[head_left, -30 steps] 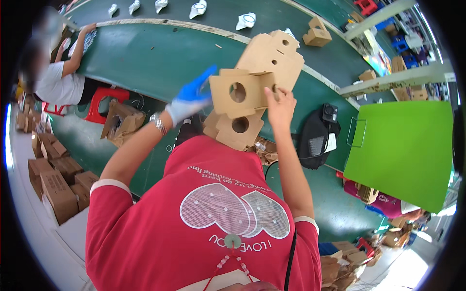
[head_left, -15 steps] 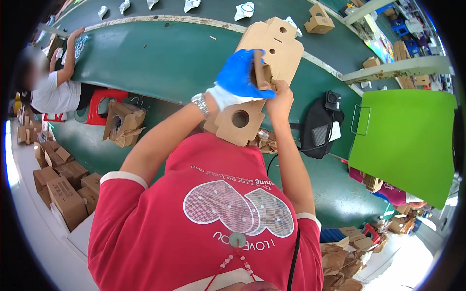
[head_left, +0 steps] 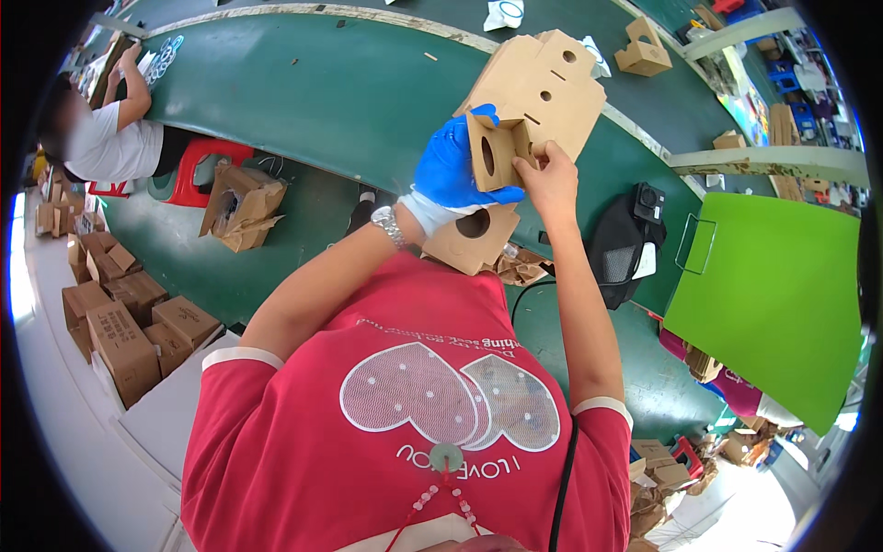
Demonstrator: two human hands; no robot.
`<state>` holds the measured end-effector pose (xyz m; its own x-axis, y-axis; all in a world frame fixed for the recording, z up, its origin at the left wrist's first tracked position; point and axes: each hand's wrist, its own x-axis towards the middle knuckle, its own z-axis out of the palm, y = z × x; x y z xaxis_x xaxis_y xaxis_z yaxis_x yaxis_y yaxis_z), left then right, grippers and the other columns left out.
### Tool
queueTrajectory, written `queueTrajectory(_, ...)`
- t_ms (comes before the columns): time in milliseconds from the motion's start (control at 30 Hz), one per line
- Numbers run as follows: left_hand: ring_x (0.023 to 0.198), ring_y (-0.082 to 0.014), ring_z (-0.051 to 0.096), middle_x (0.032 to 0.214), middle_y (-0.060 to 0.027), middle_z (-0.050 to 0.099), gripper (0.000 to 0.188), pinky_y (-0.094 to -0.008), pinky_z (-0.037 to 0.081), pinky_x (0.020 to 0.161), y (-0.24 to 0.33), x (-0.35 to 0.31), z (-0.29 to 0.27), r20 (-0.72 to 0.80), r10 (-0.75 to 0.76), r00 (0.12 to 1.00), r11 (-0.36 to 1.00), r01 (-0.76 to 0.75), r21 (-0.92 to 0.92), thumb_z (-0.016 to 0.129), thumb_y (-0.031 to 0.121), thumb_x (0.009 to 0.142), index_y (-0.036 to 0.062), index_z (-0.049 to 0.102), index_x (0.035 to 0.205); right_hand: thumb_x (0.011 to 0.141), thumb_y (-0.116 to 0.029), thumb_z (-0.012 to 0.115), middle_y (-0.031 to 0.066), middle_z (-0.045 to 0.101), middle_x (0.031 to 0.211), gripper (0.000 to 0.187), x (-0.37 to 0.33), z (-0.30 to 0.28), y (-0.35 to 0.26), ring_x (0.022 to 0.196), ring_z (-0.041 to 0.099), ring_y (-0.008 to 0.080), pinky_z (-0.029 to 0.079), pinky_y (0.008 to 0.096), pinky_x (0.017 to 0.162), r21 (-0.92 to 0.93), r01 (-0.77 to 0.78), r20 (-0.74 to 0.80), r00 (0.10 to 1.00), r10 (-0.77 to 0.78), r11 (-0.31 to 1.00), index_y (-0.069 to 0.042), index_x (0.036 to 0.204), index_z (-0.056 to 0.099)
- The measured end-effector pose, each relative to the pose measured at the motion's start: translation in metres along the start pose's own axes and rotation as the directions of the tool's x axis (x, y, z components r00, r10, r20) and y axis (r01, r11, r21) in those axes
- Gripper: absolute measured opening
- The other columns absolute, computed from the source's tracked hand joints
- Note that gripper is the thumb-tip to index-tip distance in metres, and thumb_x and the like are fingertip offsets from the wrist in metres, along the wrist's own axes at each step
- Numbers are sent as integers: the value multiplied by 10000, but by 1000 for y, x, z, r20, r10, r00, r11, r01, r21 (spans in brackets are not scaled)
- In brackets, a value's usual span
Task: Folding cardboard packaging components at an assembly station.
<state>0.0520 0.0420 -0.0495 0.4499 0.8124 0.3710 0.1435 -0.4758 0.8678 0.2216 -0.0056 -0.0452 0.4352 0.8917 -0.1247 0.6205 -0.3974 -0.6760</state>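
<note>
Left hand (head_left: 451,170), in a blue-palmed glove with a white cuff: grasping. It wraps the left side of a small, part-folded brown cardboard carton (head_left: 508,161) with a large round cut-out, thumb extended along the lower edge. Right hand (head_left: 552,184), bare: fingers and thumb pinched at the carton's right-hand flap; the exact contact is partly hidden by the fingers.

Carton position: held between the two hands, in front of the lower end of a stack of flat, die-cut brown cardboard blanks (head_left: 570,101) with small holes and slots. The stack lies on the long green counter (head_left: 349,92). Below the hands, another flat cardboard piece with a round hole (head_left: 474,247) appears to jut past the counter's near edge.

Surroundings: a black fabric bag (head_left: 612,244) lies to the right of the hands; a formed brown cardboard box (head_left: 643,55) sits beyond the stack.

Risks, judged: uneven pressure between the hands could skew the carton or crease a panel off its fold line. The cut-out leaves its panel weaker, so a hard left grip might buckle it. If the right pinch slips, the flap could spring back. A forearm or shirt brushing the jutting piece could tip it off the counter.
</note>
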Motion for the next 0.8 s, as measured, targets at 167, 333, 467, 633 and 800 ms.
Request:
queueTrajectory(167,1125,-343,565,1238,-151,553,1027,-417,475,955,12,-2,-2,56,29,998,982,-39,183,898,429,574,76,405,1403,736,-145,745,143,591,873,232,9,3,1,836,613,339,503,432,748,-117,103,-11,994,-105,988,-26,832,570)
queueTrajectory(333,1264,-320,513,1409,-142,496,851,-404,421,1057,13,-3,-43,343,-78,936,979,7,203,815,258,770,104,368,1477,706,-98,720,138,585,866,203,26,-10,7,853,603,333,498,411,753,-68,280,174,949,-264,958,-30,816,564)
queueTrajectory(467,1305,-320,481,1453,-141,460,800,-413,393,1091,-11,30,-49,357,87,930,975,-153,161,769,233,822,98,355,1493,691,-96,785,116,550,810,282,27,-3,4,753,566,288,473,385,688,11,370,201,909,-364,929,-19,806,539)
queueTrajectory(633,1120,-340,582,1277,-137,583,645,-398,481,962,-22,75,-38,756,-1,655,951,-233,203,819,319,764,102,542,1304,819,-227,722,85,672,895,216,19,-14,-3,860,648,257,507,358,778,64,212,278,935,-222,975,-28,898,694)
queueTrajectory(800,850,-319,648,906,-110,677,358,-393,524,739,-20,85,-30,751,-206,628,953,-45,299,820,348,747,98,671,955,977,-278,531,99,654,1226,400,-6,-47,14,1120,602,179,433,308,993,575,-306,394,916,70,759,47,1175,653)
